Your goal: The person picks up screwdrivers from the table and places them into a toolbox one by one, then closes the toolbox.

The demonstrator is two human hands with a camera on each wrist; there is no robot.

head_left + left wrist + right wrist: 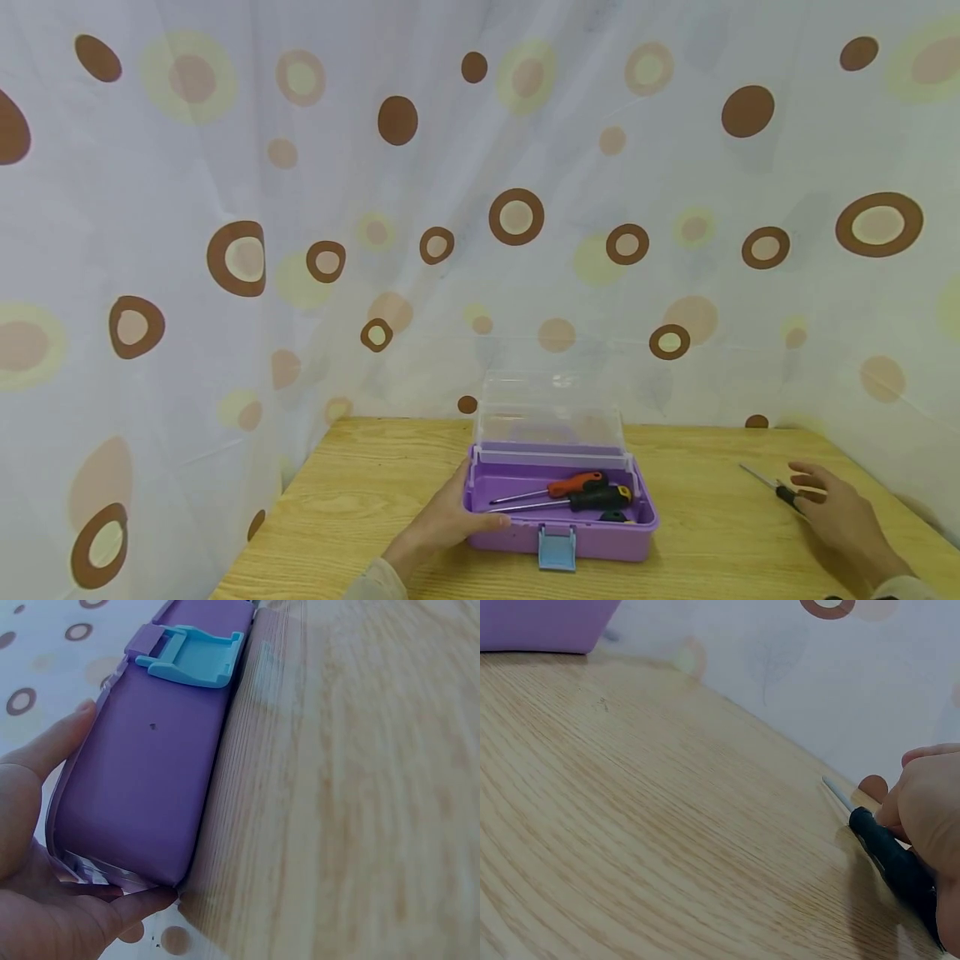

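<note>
A purple toolbox (600, 543) with a clear lid (551, 408) raised at the back stands on the wooden table. My left hand (444, 515) grips its front left corner, thumb over the front rim and fingers against the end wall. Inside lie a screwdriver with a red and black handle (576, 483), another with a black and yellow handle (600, 498), and a partly hidden dark handle (613, 517). Off to the right, my right hand (843, 512) holds a screwdriver (892, 862) by its dark handle, close to the tabletop, its shaft pointing away. My palm hides some fingers.
A light blue latch (557, 550) hangs down on the toolbox's front. The wooden table (375, 475) reaches back to a white curtain (337, 167) with brown and yellow circles, which also runs along the left and right sides.
</note>
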